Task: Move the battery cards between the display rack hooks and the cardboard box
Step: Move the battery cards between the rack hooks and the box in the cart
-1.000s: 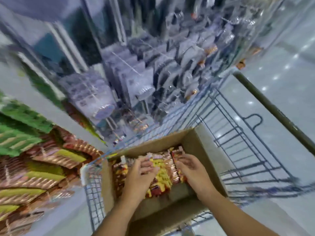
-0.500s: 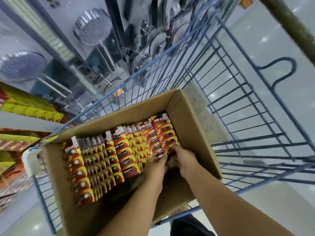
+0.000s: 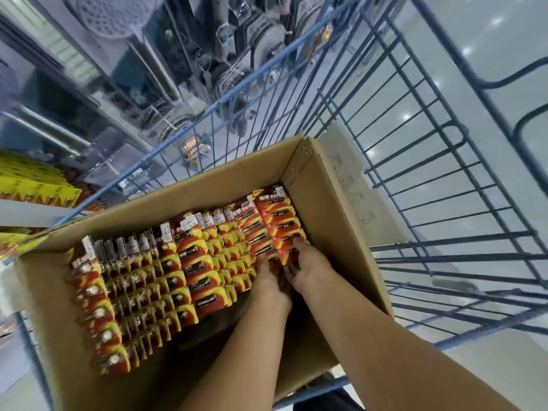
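An open cardboard box [image 3: 323, 203] rests in a blue wire cart. Several rows of red and yellow battery cards [image 3: 189, 262] stand packed on edge inside it, filling the left and far part. Both hands reach into the right end of the box. My left hand [image 3: 271, 277] has its fingers dug down among the cards. My right hand [image 3: 308, 262] lies beside it, fingertips pressed onto the rightmost stack of battery cards [image 3: 280, 221]. Whether either hand grips a card is hidden by the fingers and cards.
The blue wire cart [image 3: 415, 185] surrounds the box, its right half holding a flat cardboard sheet [image 3: 353, 179]. Past the cart's far side hang shower heads [image 3: 112, 16] and hoses on a display rack. Yellow packaged goods [image 3: 29, 185] sit on a shelf at left.
The view swung down from the rack onto the box and closed in. Both hands went from holding a bundle of cards to pushing deeper at the right end of the box.
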The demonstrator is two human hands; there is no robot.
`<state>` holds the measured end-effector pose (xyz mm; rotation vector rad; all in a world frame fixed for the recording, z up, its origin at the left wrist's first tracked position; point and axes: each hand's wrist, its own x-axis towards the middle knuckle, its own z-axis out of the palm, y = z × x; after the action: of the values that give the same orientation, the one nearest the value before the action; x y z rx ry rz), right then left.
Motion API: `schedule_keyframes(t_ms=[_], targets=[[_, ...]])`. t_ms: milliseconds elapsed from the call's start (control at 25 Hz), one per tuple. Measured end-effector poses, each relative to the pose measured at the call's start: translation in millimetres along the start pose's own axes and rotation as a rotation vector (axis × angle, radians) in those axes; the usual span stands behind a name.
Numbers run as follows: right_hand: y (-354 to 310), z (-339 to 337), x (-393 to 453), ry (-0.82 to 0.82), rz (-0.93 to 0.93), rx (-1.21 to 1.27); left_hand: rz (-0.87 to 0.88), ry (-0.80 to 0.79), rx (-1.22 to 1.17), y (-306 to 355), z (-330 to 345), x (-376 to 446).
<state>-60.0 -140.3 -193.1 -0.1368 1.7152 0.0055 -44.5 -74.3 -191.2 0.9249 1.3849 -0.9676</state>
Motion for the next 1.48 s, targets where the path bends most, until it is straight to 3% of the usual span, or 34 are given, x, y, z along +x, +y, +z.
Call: schedule_keyframes(t_ms=[240,440,680,920,1160,1480], targets=[[-5,-2,-34,-0.106,-0.027,0.187,0.010,-0.099,-0.021,-1,-4,-13],[0,-34,-85,-0.191,-0.145,0.143,0.035,-0.195,0.044,4,-18,-55],[5,-69,-153,-0.659,-0.301,0.033,0.160,-0.335,0.249,49,-64,-126],[42,-42,-254,-0.957,-0.472,-0.038,0.597,-0.538,0.483,140,-116,-231],[92,15,-353,-1.160,-0.623,-0.020,0.985,-0.697,0.527,215,-159,-351],[140,58,-434,-1.396,-0.582,-0.278,1.349,-0.524,0.278,221,-247,-450]])
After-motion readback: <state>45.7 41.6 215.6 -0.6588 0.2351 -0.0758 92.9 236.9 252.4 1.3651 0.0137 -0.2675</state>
